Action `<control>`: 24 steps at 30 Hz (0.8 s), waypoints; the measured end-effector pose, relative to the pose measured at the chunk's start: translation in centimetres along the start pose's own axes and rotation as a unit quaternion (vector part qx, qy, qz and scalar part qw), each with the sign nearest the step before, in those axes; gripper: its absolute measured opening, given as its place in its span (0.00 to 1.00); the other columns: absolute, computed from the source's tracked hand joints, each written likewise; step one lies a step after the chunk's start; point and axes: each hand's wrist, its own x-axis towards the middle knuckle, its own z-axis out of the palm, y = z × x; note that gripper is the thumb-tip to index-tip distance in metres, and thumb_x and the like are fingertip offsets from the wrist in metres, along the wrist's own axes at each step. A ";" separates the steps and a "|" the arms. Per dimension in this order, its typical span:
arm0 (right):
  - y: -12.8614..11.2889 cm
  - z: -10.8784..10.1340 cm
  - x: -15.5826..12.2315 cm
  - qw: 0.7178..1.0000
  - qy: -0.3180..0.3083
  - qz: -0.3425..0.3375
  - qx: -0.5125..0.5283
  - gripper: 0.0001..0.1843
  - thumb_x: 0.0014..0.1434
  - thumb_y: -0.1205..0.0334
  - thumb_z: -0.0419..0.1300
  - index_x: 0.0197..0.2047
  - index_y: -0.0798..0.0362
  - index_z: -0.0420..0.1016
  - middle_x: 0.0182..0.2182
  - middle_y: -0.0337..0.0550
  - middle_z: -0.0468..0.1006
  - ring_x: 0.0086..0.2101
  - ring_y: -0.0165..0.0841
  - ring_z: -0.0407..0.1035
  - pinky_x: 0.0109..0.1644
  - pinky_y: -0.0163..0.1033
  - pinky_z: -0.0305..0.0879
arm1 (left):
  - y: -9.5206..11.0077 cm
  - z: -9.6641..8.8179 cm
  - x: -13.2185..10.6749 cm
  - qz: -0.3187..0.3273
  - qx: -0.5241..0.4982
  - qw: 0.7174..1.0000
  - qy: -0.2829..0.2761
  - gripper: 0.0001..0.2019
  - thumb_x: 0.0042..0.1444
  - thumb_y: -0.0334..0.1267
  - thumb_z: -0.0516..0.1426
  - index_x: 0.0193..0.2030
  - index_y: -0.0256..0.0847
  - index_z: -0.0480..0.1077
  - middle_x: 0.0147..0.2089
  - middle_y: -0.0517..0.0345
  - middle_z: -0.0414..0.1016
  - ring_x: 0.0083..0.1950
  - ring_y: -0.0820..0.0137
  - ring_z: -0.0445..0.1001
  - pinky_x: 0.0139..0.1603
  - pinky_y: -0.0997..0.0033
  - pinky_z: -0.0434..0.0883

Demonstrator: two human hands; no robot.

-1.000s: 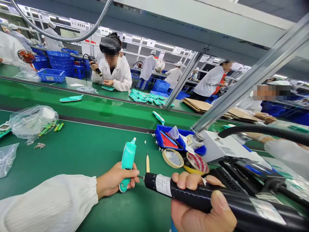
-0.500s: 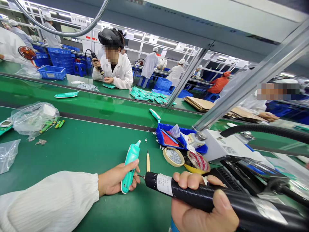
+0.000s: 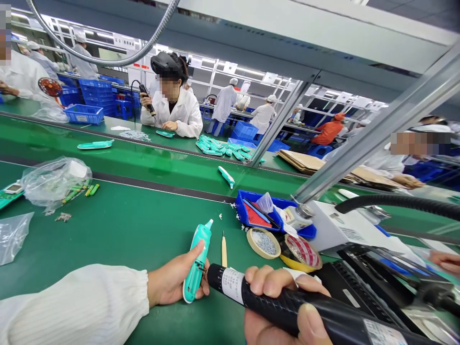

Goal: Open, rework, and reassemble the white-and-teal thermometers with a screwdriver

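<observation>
My left hand [image 3: 176, 278] is closed round a teal and white handheld device casing [image 3: 197, 261], tilted with its narrow white tip pointing away from me. A slot is exposed in the lower part of its upper side. My right hand [image 3: 283, 302] grips a black electric screwdriver [image 3: 230, 285] with a white label. The driver's nose is right beside the casing's right side, near my left fingertips. Whether its bit touches a screw I cannot make out. Just beyond the driver lies a tool with a light wooden handle [image 3: 224, 251] and thin metal tip.
A roll of tape holding small screws [image 3: 264, 242] stands near a blue tray [image 3: 239, 211] of tools. Clear bags [image 3: 53, 184] and green batteries [image 3: 94, 189] lie left. Teal casings [image 3: 226, 176] sit on the conveyor belt [image 3: 161, 165]. A co-worker [image 3: 176, 108] sits opposite.
The screwdriver has come left, so its nose is now close against the casing. My left hand and the casing sit slightly lower in view. A casing on the belt has shifted left.
</observation>
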 end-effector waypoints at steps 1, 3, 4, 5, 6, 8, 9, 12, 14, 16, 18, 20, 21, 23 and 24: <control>0.0 0.0 0.0 1.000 0.002 0.001 -0.002 0.08 0.50 0.57 0.57 0.34 0.48 0.66 0.18 0.32 0.68 0.20 0.27 0.61 0.27 0.37 0.62 | -0.1 -0.1 0.1 0.000 -0.001 1.000 -0.002 0.29 0.43 0.67 0.49 0.29 0.37 0.61 0.17 0.61 0.64 0.18 0.76 0.65 0.17 0.80 0.57; 0.1 0.0 0.0 1.000 0.000 0.004 -0.006 0.08 0.50 0.57 0.57 0.34 0.48 0.65 0.19 0.32 0.68 0.20 0.27 0.61 0.27 0.37 0.62 | -0.2 -0.2 0.1 -0.004 0.001 1.000 -0.003 0.29 0.44 0.67 0.48 0.30 0.37 0.61 0.17 0.61 0.65 0.18 0.76 0.66 0.17 0.80 0.58; 0.1 0.0 0.0 1.000 -0.004 0.004 -0.006 0.08 0.50 0.58 0.57 0.34 0.48 0.65 0.19 0.32 0.68 0.20 0.27 0.61 0.27 0.37 0.62 | -0.2 -0.3 0.1 -0.007 0.004 1.000 -0.003 0.29 0.45 0.67 0.48 0.30 0.38 0.61 0.17 0.60 0.66 0.18 0.76 0.66 0.17 0.80 0.58; 0.1 0.1 0.0 1.000 -0.007 0.001 -0.005 0.07 0.50 0.58 0.56 0.35 0.48 0.65 0.19 0.32 0.68 0.20 0.27 0.61 0.27 0.37 0.61 | -0.3 -0.3 0.1 -0.008 0.008 1.000 -0.002 0.29 0.45 0.67 0.48 0.31 0.38 0.61 0.17 0.60 0.66 0.18 0.76 0.66 0.17 0.80 0.58; 0.1 0.1 0.0 1.000 -0.010 -0.002 -0.005 0.07 0.51 0.58 0.56 0.35 0.48 0.65 0.19 0.32 0.68 0.20 0.28 0.61 0.27 0.37 0.61 | -0.3 -0.3 0.1 -0.009 0.014 1.000 -0.003 0.29 0.44 0.67 0.48 0.31 0.37 0.61 0.17 0.59 0.66 0.18 0.76 0.65 0.17 0.80 0.58; 0.3 0.3 -0.1 1.000 -0.016 -0.006 -0.004 0.07 0.51 0.59 0.55 0.35 0.49 0.65 0.19 0.32 0.68 0.21 0.28 0.61 0.27 0.37 0.61 | -0.2 -0.3 0.0 -0.010 0.026 1.000 -0.008 0.30 0.44 0.68 0.48 0.31 0.37 0.62 0.17 0.58 0.67 0.17 0.76 0.65 0.17 0.80 0.57; 0.4 0.4 -0.1 1.000 -0.017 -0.009 -0.005 0.06 0.51 0.59 0.55 0.35 0.49 0.64 0.19 0.32 0.68 0.21 0.28 0.61 0.27 0.38 0.61 | -0.1 -0.3 0.0 -0.011 0.031 0.999 -0.010 0.31 0.44 0.68 0.47 0.31 0.36 0.62 0.17 0.58 0.67 0.17 0.76 0.64 0.16 0.80 0.57; 0.7 0.8 -0.2 1.000 -0.016 -0.016 -0.009 0.04 0.52 0.60 0.54 0.33 0.50 0.63 0.19 0.32 0.68 0.20 0.28 0.61 0.26 0.37 0.60 | 0.2 -0.2 -0.2 -0.017 0.046 0.999 -0.011 0.31 0.44 0.68 0.47 0.28 0.35 0.62 0.17 0.58 0.67 0.16 0.78 0.63 0.17 0.80 0.57; 0.8 1.0 -0.2 1.000 -0.020 -0.019 -0.010 0.04 0.51 0.61 0.54 0.33 0.50 0.63 0.19 0.32 0.67 0.20 0.27 0.60 0.26 0.37 0.60 | 0.4 -0.1 -0.4 -0.016 0.057 0.998 -0.013 0.31 0.44 0.68 0.47 0.27 0.34 0.63 0.17 0.57 0.67 0.15 0.78 0.62 0.17 0.79 0.56; 0.9 1.1 -0.1 0.999 -0.026 -0.019 -0.012 0.04 0.51 0.62 0.54 0.32 0.50 0.63 0.19 0.31 0.67 0.20 0.27 0.60 0.26 0.37 0.59 | 0.4 -0.2 -0.4 -0.014 0.064 0.998 -0.020 0.32 0.44 0.67 0.47 0.27 0.33 0.64 0.17 0.57 0.67 0.15 0.78 0.62 0.16 0.79 0.56; 1.0 1.1 -0.1 0.999 -0.026 -0.016 -0.015 0.04 0.51 0.62 0.54 0.32 0.50 0.63 0.19 0.31 0.67 0.20 0.27 0.60 0.26 0.37 0.60 | 0.3 -0.3 -0.4 -0.012 0.064 0.998 -0.027 0.32 0.45 0.67 0.47 0.29 0.33 0.65 0.18 0.57 0.67 0.15 0.78 0.62 0.16 0.79 0.56; 1.0 1.1 -0.1 1.000 -0.018 -0.010 -0.015 0.04 0.51 0.62 0.54 0.32 0.50 0.62 0.19 0.31 0.66 0.20 0.27 0.60 0.26 0.37 0.60 | 0.2 -0.3 -0.4 -0.011 0.058 0.998 -0.027 0.31 0.46 0.66 0.47 0.29 0.33 0.65 0.18 0.58 0.67 0.16 0.78 0.63 0.16 0.80 0.56; 1.1 1.0 0.0 1.000 -0.014 -0.007 -0.013 0.04 0.50 0.62 0.54 0.32 0.50 0.62 0.19 0.31 0.66 0.19 0.27 0.59 0.26 0.37 0.59 | 0.2 -0.3 -0.3 -0.011 0.056 0.998 -0.024 0.31 0.47 0.65 0.47 0.28 0.33 0.65 0.18 0.58 0.67 0.16 0.78 0.63 0.16 0.80 0.56; 1.2 1.0 0.0 1.000 -0.008 -0.003 -0.012 0.04 0.50 0.62 0.54 0.32 0.50 0.62 0.18 0.31 0.66 0.19 0.27 0.59 0.26 0.37 0.59 | 0.3 -0.2 -0.3 -0.013 0.053 0.998 -0.016 0.31 0.47 0.65 0.47 0.27 0.33 0.65 0.18 0.57 0.67 0.16 0.78 0.64 0.15 0.80 0.56; 1.2 1.0 0.1 1.000 -0.008 -0.002 -0.012 0.04 0.50 0.62 0.54 0.32 0.50 0.62 0.18 0.31 0.66 0.19 0.27 0.59 0.25 0.36 0.59 | 0.3 -0.2 -0.4 -0.014 0.053 0.998 -0.012 0.31 0.47 0.65 0.47 0.26 0.33 0.65 0.18 0.57 0.67 0.16 0.78 0.64 0.15 0.80 0.55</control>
